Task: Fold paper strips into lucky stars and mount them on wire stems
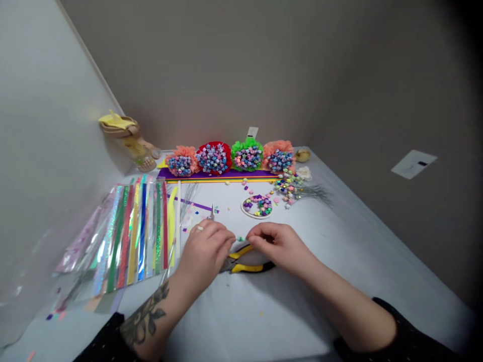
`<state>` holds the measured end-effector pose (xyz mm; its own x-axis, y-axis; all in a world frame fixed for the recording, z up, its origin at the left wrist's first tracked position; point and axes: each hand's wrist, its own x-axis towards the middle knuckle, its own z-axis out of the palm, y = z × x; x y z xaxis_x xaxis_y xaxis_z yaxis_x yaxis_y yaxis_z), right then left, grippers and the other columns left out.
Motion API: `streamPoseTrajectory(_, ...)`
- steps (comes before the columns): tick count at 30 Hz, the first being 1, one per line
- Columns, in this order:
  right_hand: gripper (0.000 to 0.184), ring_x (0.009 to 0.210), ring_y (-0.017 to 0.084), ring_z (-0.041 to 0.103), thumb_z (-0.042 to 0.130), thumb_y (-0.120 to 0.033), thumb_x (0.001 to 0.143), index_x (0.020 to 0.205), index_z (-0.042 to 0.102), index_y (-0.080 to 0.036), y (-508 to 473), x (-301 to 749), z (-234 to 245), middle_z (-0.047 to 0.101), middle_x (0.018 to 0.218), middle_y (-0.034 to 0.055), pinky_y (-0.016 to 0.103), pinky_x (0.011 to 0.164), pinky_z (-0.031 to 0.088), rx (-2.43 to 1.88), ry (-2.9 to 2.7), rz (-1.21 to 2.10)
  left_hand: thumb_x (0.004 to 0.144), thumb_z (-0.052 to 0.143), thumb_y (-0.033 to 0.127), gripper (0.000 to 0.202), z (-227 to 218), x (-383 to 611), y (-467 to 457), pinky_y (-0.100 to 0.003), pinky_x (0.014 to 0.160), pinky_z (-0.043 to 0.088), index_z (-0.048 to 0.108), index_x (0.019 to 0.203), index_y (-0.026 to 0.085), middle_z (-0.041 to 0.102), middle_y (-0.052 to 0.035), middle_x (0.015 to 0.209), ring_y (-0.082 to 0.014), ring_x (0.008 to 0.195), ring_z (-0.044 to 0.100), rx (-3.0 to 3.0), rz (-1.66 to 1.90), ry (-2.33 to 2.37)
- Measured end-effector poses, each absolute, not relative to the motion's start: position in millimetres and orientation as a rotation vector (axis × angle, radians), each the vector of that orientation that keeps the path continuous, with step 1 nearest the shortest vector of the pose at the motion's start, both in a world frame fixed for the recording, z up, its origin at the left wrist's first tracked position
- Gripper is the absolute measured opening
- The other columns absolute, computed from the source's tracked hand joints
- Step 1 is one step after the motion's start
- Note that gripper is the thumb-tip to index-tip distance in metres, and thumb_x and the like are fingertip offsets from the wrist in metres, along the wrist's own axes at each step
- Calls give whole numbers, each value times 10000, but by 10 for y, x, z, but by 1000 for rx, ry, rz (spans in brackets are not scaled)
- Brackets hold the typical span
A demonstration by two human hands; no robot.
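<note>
My left hand and my right hand meet over the middle of the white table, fingertips pinched together on a tiny green paper piece between them. Both hands are closed in a pinch. Under them lie yellow-handled pliers, partly hidden by my palms. A ring shows on a left finger. Just beyond my hands sits a small round dish holding several coloured paper stars.
Shiny coloured paper strips in clear sleeves lie at the left. Four paper-star bouquets line the back wall on a purple sheet. Stars on wire stems lie at the right. A tan tape dispenser stands back left. Small scissors lie near my left hand.
</note>
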<state>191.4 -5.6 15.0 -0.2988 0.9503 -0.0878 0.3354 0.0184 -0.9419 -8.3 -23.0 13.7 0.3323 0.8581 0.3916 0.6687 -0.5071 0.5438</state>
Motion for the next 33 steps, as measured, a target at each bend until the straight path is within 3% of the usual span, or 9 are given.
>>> streamPoseTrajectory(3, 270, 669, 131, 539, 547, -377, 804, 935, 650, -164, 15, 1995, 131, 625, 785, 39, 235, 571, 415, -1233, -1242, 1242, 866, 486, 256, 177, 157, -47, -231, -274, 690, 416, 596, 750, 178, 580, -26, 740, -161, 726, 526, 1957, 1038, 1550)
streamPoseTrajectory(7, 312, 550, 92, 467, 615, -425, 757, 927, 626, -164, 26, 1927, 66, 566, 735, 8, 214, 478, 362, -1112, -1033, 1461, 825, 523, 344, 206, 151, 57, -252, -217, 540, 374, 568, 728, 168, 510, 18, 630, -118, 574, 461, 1425, 1077, 1553)
streamPoseTrajectory(11, 332, 546, 81, 459, 737, -337, 626, 871, 604, -156, -71, 1708, 21, 541, 658, -31, 204, 498, 367, -1067, -1242, 1640, 782, 556, 356, 225, 94, 169, -300, -209, 545, 370, 568, 695, 149, 508, 19, 615, -113, 585, 453, 1236, 972, 1365)
streamPoseTrajectory(14, 261, 481, 67, 424, 713, -353, 650, 744, 570, -156, -66, 1689, 24, 508, 568, -51, 195, 459, 330, -1113, -1261, 1619, 753, 576, 359, 231, 74, 186, -313, -197, 507, 342, 553, 661, 148, 493, 25, 593, -101, 548, 428, 1165, 923, 1309)
streamPoseTrajectory(20, 251, 420, 52, 332, 717, -353, 677, 720, 558, -164, 93, 1959, 111, 422, 489, -78, 191, 411, 239, -1028, -985, 1478, 721, 596, 382, 238, 90, 138, -273, -185, 470, 254, 557, 675, 152, 435, 46, 567, -81, 497, 358, 1077, 891, 1329)
streamPoseTrajectory(26, 358, 460, 55, 384, 733, -351, 661, 938, 597, -170, 25, 1879, 86, 512, 655, -46, 204, 434, 275, -937, -1040, 1621, 694, 588, 351, 202, 83, 148, -257, -184, 455, 221, 543, 668, 156, 424, 52, 559, -75, 480, 322, 991, 905, 1329)
streamPoseTrajectory(30, 283, 420, 53, 367, 694, -404, 690, 755, 569, -158, -15, 1795, 23, 478, 540, -65, 205, 429, 258, -1005, -1080, 1648, 692, 595, 353, 206, 87, 153, -254, -186, 441, 198, 546, 658, 156, 405, 61, 523, -69, 452, 290, 1000, 884, 1312)
streamPoseTrajectory(33, 281, 413, 58, 370, 681, -407, 704, 719, 543, -162, -15, 1777, 6, 475, 502, -67, 204, 429, 259, -1025, -1070, 1619, 695, 597, 359, 217, 102, 167, -262, -187, 438, 193, 549, 646, 153, 397, 62, 513, -65, 444, 280, 1010, 876, 1308)
